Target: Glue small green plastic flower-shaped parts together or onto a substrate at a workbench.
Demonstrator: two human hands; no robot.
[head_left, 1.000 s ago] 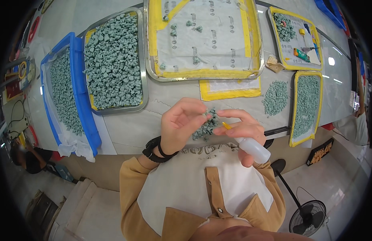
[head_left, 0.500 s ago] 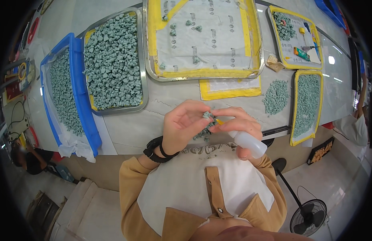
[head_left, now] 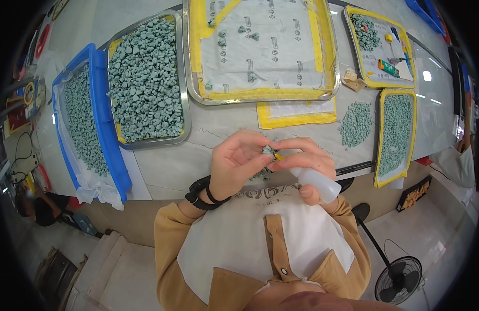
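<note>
A: Where is the work in hand?
B: In the middle of the frame, above the near edge of the pale worktop (head_left: 208, 122). The left hand (head_left: 230, 159) pinches a small green piece (head_left: 268, 150) between thumb and fingers.
A: And the other grip?
B: The right hand (head_left: 311, 159) is closed around a white squeeze bottle (head_left: 320, 185), which tilts so that its yellow tip (head_left: 279, 157) points left at the piece. Whether the tip touches it, one cannot tell.
A: What lies under the hands?
B: A few loose green bits (head_left: 264, 175), partly hidden by the fingers.
A: And around them?
B: At upper left, a metal tray (head_left: 185, 101) heaped with green pieces stands beside a blue tray (head_left: 102, 114) of smaller ones. At upper centre, a large lined tray (head_left: 270, 95) bears a few scattered clusters.
A: The right side?
B: A loose green pile (head_left: 356, 124) lies on the worktop, just left of a narrow yellow-edged tray (head_left: 379, 135). At lower right, a black fan (head_left: 399, 281) stands on the floor.
</note>
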